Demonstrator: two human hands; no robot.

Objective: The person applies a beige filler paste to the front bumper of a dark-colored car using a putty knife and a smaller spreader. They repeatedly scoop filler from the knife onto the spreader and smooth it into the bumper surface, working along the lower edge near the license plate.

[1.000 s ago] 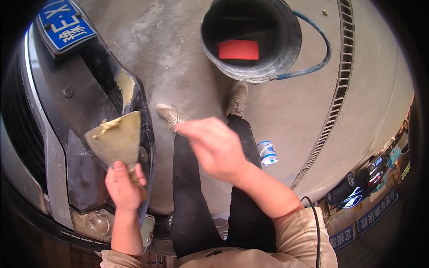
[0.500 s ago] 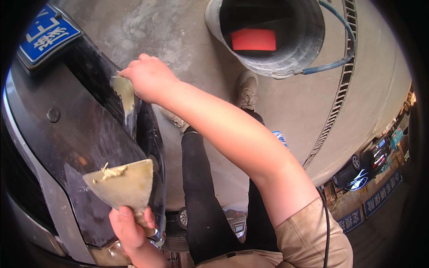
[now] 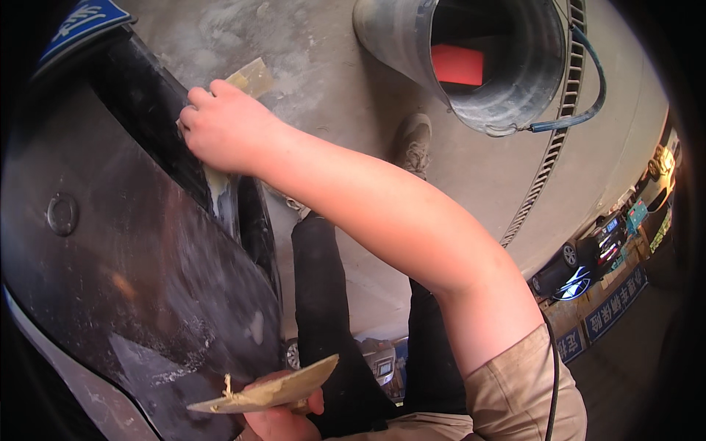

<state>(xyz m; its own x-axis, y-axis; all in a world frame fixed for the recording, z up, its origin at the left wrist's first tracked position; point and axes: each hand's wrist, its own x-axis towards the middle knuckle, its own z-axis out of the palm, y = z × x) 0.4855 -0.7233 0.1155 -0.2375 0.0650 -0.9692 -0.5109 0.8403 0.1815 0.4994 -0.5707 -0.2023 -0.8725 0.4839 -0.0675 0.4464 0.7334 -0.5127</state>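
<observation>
My right hand [image 3: 226,128] is closed at the edge of a dark car bumper [image 3: 169,235]. A flat, yellowish spreader [image 3: 251,78] sticks out from its far side, and the fingers hide the rest of it. Just below that hand, a pale smear of filler [image 3: 216,182] lies along the bumper's edge. Low in the view, my left hand [image 3: 278,422] grips a wide putty knife [image 3: 287,389], its blade seen nearly edge-on. A small lump of yellowish putty [image 3: 229,389] clings to the blade's left end.
A black bucket [image 3: 507,110] with a blue-covered handle stands on the concrete floor, a red flat piece [image 3: 457,65] inside. Beyond runs a drain grate [image 3: 548,165]. A blue plate [image 3: 84,26] sits at upper left. My shoe [image 3: 417,143] is below the bucket.
My left hand has moved down and right, tilting the putty knife from face-on to nearly edge-on. My right hand has shifted slightly left and down, and the spreader now shows past its far side.
</observation>
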